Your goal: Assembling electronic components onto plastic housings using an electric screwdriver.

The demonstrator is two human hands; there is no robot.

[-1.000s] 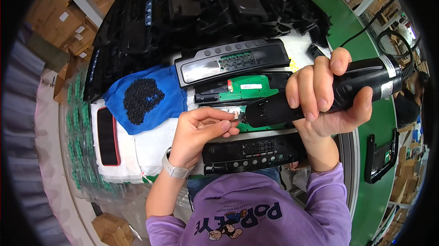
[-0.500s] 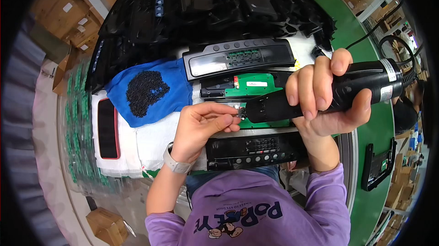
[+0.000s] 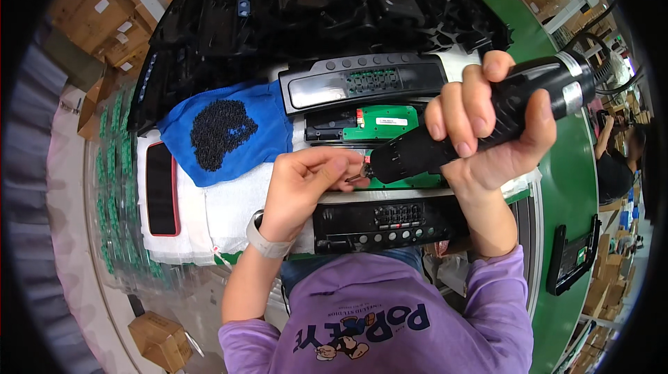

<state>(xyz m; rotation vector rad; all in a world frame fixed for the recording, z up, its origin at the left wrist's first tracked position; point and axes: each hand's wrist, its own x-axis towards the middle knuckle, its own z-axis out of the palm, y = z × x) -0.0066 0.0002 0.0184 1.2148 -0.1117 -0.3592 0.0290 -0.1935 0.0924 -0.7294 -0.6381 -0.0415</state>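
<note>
My right hand (image 3: 490,134) is wrapped round a thick black electric screwdriver (image 3: 410,158), held slantwise with its tip toward the left. At that tip, the fingers of my left hand (image 3: 303,179) are pinched together; what they hold is too small to make out. Beneath the tool lies a green circuit board (image 3: 410,181), partly covered by it. A second green circuit board (image 3: 393,123) sits in a black housing just beyond. Nearest me is a black panel (image 3: 390,224) with a row of round buttons. Farther off lies another black panel (image 3: 313,93).
Left of the boards, a blue cloth (image 3: 270,113) bears a heap of small black screws (image 3: 216,130). A red-edged phone (image 3: 161,193) lies beside it. Black housings (image 3: 299,9) are piled at the back. Wrapped green boards (image 3: 115,186) stand at left; a black frame (image 3: 574,256) lies at right.
The rear end of the screwdriver has swung away from me, so the tool slants more. My right hand has shifted with it. My left fingers stay by the tip.
</note>
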